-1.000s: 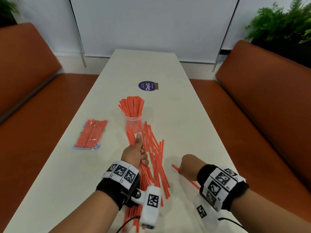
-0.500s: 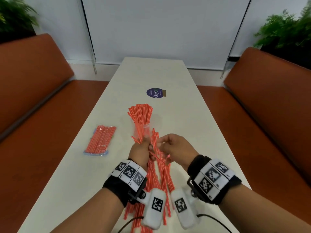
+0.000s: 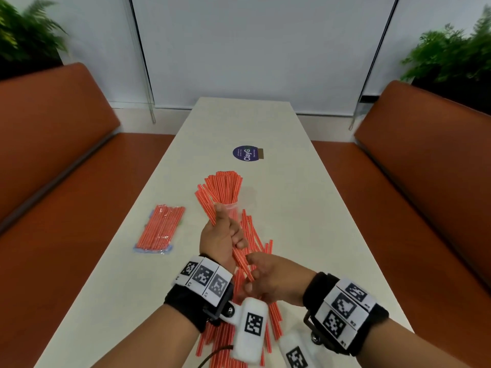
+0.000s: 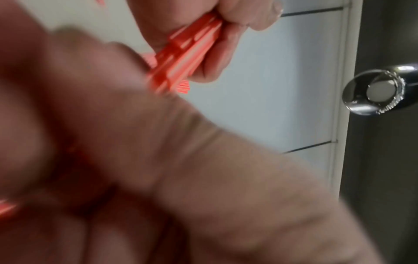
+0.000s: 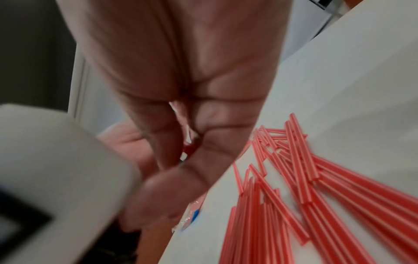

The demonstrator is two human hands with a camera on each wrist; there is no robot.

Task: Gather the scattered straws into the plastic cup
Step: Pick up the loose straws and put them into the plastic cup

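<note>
Our left hand (image 3: 221, 235) grips a bundle of red straws (image 3: 240, 257) above the table (image 3: 305, 208). Our right hand (image 3: 271, 278), fingers loosely spread, touches the bundle's lower end near the straw-filled plastic cup (image 3: 232, 208)

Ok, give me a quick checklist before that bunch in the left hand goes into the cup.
1. Left hand grips a bunch of straws: ok.
2. Right hand at the bunch's near end, fingers straight; whether it touches: cannot tell.
3. Cup upright on the table: ok.
4. Room in the cup, already packed with straws: cannot tell.
5. Bunch ends even: cannot tell, partly hidden.
6. All loose straws gathered: not ok, many lie on the table.
</note>
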